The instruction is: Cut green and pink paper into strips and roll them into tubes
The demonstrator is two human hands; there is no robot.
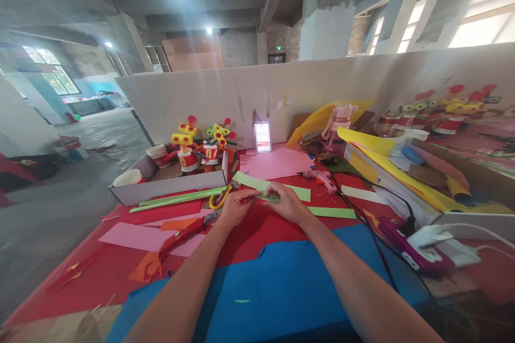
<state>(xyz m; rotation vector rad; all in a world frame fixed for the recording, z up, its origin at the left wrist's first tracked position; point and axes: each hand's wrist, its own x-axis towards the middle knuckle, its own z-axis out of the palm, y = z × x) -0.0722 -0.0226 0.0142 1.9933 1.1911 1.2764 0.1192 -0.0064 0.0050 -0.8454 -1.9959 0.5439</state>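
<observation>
Got fingers point(246, 197) of left hand point(235, 209) and right hand point(288, 203) pinching green paper point(266, 198), prob mid-step, with toy figures point(187, 159) seemingly built and loose strips point(333, 213) left

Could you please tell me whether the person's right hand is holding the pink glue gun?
No, the pink glue gun lies on the red surface, apart from the right hand.
</observation>
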